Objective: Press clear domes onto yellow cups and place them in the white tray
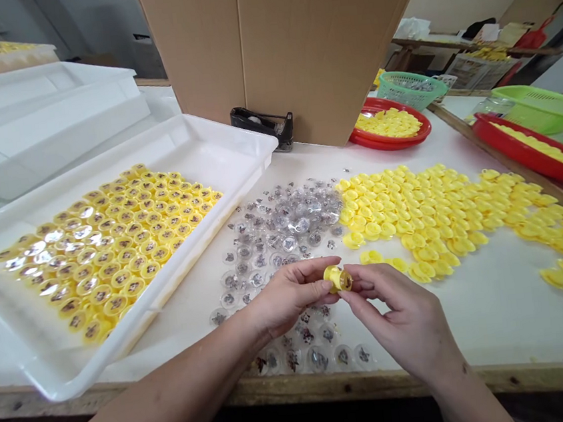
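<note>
Both my hands meet over the white table top, holding a small yellow plastic capsule [337, 279] between their fingertips. My left hand [285, 294] grips it from the left, and my right hand [397, 313] pinches it from the right. Below my hands lies a spread of clear plastic domes [277, 238] with dark printed centres, some partly hidden by my wrists. To the right, several yellow plastic caps [428, 222] cover the table in a dense layer. A white plastic tray [193, 132] at the left holds neat rows of yellow capsules [109, 249] with clear tops.
A large cardboard box [284, 43] stands at the back, with a black tape dispenser [262, 126] at its foot. Red plates [389, 139] [537, 154] hold yellow parts, near green baskets [412, 88] [542, 106]. Stacked white trays [34, 109] sit left. The table's wooden front edge [330, 384] runs below.
</note>
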Demonstrator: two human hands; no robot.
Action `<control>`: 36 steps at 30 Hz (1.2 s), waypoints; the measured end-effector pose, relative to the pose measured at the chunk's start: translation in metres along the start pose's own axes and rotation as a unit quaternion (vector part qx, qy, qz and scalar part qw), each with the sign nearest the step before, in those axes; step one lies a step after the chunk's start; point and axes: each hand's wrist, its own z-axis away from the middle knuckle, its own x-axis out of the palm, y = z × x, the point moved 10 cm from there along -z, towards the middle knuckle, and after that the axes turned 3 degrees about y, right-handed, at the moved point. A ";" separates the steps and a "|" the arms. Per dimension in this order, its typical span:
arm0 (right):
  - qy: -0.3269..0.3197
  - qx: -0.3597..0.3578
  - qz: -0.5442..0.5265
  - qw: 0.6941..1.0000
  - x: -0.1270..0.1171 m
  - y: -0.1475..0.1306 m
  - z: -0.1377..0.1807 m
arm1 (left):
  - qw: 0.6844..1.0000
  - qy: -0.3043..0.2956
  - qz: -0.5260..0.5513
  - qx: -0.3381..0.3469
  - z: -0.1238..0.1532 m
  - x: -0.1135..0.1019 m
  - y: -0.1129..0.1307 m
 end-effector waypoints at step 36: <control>0.065 -0.059 0.030 0.996 0.004 -0.014 0.004 | 0.990 0.003 -0.105 0.090 0.007 0.011 0.017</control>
